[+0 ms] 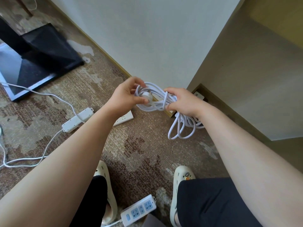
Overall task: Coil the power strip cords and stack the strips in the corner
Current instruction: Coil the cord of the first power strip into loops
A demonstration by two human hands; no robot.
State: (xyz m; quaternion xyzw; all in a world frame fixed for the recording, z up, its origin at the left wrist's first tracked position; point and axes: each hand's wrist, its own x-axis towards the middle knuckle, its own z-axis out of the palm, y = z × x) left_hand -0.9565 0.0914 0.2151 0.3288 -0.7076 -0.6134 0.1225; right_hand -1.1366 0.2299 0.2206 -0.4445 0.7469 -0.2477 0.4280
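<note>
Right hand gripping coiled cord, left hand pinching its plug; corner lying just ahead, strip probably hidden behind.

A patterned brown carpet covers the floor. On it lie a white strip with its loose cord, a flat white strip beside it, a blue-socket strip between two cream slippers, and a black stand base.
</note>
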